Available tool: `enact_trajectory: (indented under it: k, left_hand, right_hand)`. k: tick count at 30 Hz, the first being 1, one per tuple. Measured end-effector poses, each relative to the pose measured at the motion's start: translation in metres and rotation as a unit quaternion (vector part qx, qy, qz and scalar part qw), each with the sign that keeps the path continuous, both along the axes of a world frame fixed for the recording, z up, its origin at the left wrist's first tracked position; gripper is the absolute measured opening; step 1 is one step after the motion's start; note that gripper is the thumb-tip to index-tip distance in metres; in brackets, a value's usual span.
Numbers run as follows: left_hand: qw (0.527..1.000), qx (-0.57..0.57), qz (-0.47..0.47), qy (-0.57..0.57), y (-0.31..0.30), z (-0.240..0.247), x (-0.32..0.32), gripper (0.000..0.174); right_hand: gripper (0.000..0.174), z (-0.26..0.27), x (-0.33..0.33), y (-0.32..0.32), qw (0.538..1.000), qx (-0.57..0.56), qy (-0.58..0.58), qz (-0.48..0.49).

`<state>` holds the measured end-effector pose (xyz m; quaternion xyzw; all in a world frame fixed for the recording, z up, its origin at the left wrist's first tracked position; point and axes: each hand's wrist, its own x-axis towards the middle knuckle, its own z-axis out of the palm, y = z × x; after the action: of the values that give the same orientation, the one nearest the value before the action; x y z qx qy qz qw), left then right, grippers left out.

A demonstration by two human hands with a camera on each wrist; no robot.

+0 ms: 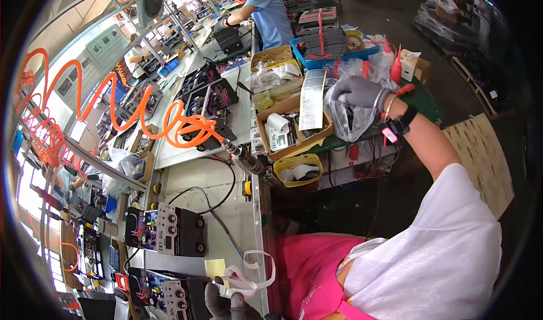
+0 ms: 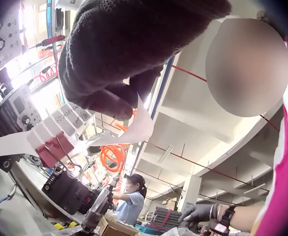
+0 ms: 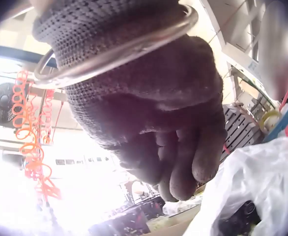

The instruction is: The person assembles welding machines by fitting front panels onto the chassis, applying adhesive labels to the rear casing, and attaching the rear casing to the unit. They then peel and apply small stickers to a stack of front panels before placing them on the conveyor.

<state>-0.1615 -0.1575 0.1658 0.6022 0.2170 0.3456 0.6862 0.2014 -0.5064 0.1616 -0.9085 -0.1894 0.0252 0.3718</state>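
Note:
At the bottom of the head view, my gloved left hand (image 1: 229, 307) pinches a curled white label strip (image 1: 246, 285). Printed labels and handwriting show on the strip (image 2: 65, 118) in the left wrist view, with a red binder clip (image 2: 54, 149) overlapping it. My gloved right hand (image 1: 362, 92) reaches out over a clear plastic bag (image 1: 349, 122) holding dark parts. In the right wrist view its fingers (image 3: 183, 182) hang loosely bent, fingertips right by the bag's edge (image 3: 252, 172). The right thumb is hidden there.
Two welder-like units with front knobs (image 1: 167, 229) (image 1: 175, 298) stand on the bench. A power driver (image 1: 246, 160) hangs from a coiled orange hose (image 1: 186, 129). Beside the bag are a cardboard box (image 1: 271, 129) with a printed sheet (image 1: 313, 100) and a yellow bin (image 1: 300, 170). Another person (image 1: 270, 14) works further along.

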Motion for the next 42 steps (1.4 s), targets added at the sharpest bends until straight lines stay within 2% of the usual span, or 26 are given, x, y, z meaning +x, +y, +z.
enact_trajectory:
  k: [4, 5, 8, 10, 11, 12, 14, 16, 17, 18, 22, 25, 26, 28, 29, 30, 32, 34, 35, 36, 37, 38, 39, 40, 42]
  left_hand:
    - [1.0, -0.005, -0.001, 0.01, -0.005, 0.002, 0.001, 0.05]
    - [1.0, 0.002, -0.004, 0.023, -0.005, 0.001, 0.001, 0.05]
    - [0.998, 0.028, 0.002, 0.051, -0.01, 0.005, -0.001, 0.049]
    - [0.998, 0.022, 0.004, 0.055, -0.011, 0.006, -0.004, 0.049]
    - [0.997, 0.018, 0.014, 0.078, -0.009, 0.004, -0.008, 0.049]
    - [0.997, 0.009, 0.016, 0.072, -0.009, 0.005, -0.01, 0.049]
    - [0.998, -0.013, 0.017, 0.056, -0.008, 0.006, -0.01, 0.048]
    - [0.998, -0.019, 0.019, 0.05, -0.005, 0.002, -0.011, 0.048]
    - [0.998, -0.025, 0.015, 0.05, -0.002, -0.001, -0.01, 0.048]
    - [0.998, -0.032, 0.01, 0.051, 0.001, -0.003, -0.011, 0.047]
    - [0.998, -0.035, 0.013, 0.057, 0.004, -0.003, -0.006, 0.047]
    - [0.995, -0.055, 0.021, 0.084, 0.007, -0.003, -0.008, 0.047]
    - [0.996, -0.055, 0.022, 0.074, 0.007, -0.002, -0.009, 0.047]
    - [0.997, -0.057, 0.023, 0.054, 0.006, 0.003, -0.005, 0.047]
    - [0.998, -0.046, 0.02, 0.047, 0.006, 0.004, -0.003, 0.046]
    - [0.998, -0.035, 0.019, 0.041, 0.007, 0.005, -0.002, 0.044]
    - [1.0, -0.018, 0.0, 0.021, 0.014, -0.001, -0.005, 0.046]
    - [1.0, -0.007, -0.027, -0.014, 0.029, -0.023, -0.006, 0.054]
    - [0.998, 0.018, -0.017, -0.05, 0.028, -0.025, -0.003, 0.052]
    - [0.999, 0.024, 0.015, -0.016, 0.027, -0.024, -0.002, 0.055]
    - [0.999, 0.028, 0.009, -0.02, 0.028, -0.024, 0.0, 0.052]
    - [0.999, 0.03, 0.003, -0.024, 0.029, -0.024, 0.001, 0.049]
    - [0.999, 0.043, -0.002, -0.007, 0.031, -0.024, 0.001, 0.047]
    - [0.999, 0.035, -0.008, -0.001, 0.033, -0.028, 0.002, 0.046]
    - [0.999, 0.032, -0.02, 0.005, 0.034, -0.032, 0.002, 0.046]
  right_hand:
    - [0.026, -0.04, 0.035, 0.043, 0.992, 0.099, 0.073, 0.04]
    - [0.025, -0.04, 0.034, 0.063, 0.992, 0.072, 0.095, 0.046]
    - [0.025, -0.071, 0.055, 0.114, 0.987, -0.131, -0.049, 0.085]
    - [0.025, -0.084, 0.066, 0.138, 0.965, -0.249, -0.061, 0.046]
    - [0.024, -0.089, 0.07, 0.143, 0.941, -0.33, -0.073, 0.02]
    - [0.021, -0.102, 0.079, 0.142, 0.947, -0.301, -0.11, -0.011]
    - [0.023, -0.102, 0.079, 0.139, 0.92, -0.362, -0.142, -0.044]
    - [0.022, -0.097, 0.076, 0.139, 0.896, -0.436, -0.075, -0.044]
    - [0.025, -0.108, 0.082, 0.136, 0.871, -0.486, -0.064, -0.02]
    - [0.03, -0.11, 0.081, 0.135, 0.867, -0.496, -0.041, -0.007]
    - [0.043, -0.105, 0.069, 0.135, 0.923, -0.382, -0.017, -0.037]
    - [0.045, -0.084, 0.064, 0.132, 0.937, -0.341, 0.057, -0.044]
    - [0.039, -0.09, 0.073, 0.129, 0.948, -0.301, 0.071, -0.072]
    - [0.053, -0.072, 0.067, 0.123, 0.968, -0.156, 0.183, -0.077]
    - [0.056, -0.085, 0.082, 0.115, 0.971, -0.148, 0.18, -0.052]
    - [0.054, -0.085, 0.083, 0.113, 0.963, -0.094, 0.245, -0.065]
    - [0.047, -0.056, 0.067, 0.099, 0.974, -0.169, 0.148, -0.024]
    - [0.042, -0.047, 0.062, 0.082, 0.979, -0.176, 0.104, -0.015]
    - [0.041, -0.05, 0.064, 0.07, 0.977, -0.192, 0.09, -0.001]
    - [0.041, -0.053, 0.067, 0.058, 0.975, -0.209, 0.075, 0.016]
    - [0.04, -0.055, 0.058, 0.051, 0.994, -0.052, 0.085, 0.04]
    - [0.041, -0.053, 0.039, 0.049, 0.987, 0.105, 0.1, 0.064]
    - [0.039, -0.031, 0.004, 0.059, 0.956, 0.233, 0.171, 0.049]
    - [0.039, -0.014, -0.028, 0.075, 0.903, 0.354, 0.242, 0.028]
    - [0.034, -0.02, -0.053, 0.107, 0.865, 0.46, 0.195, 0.048]
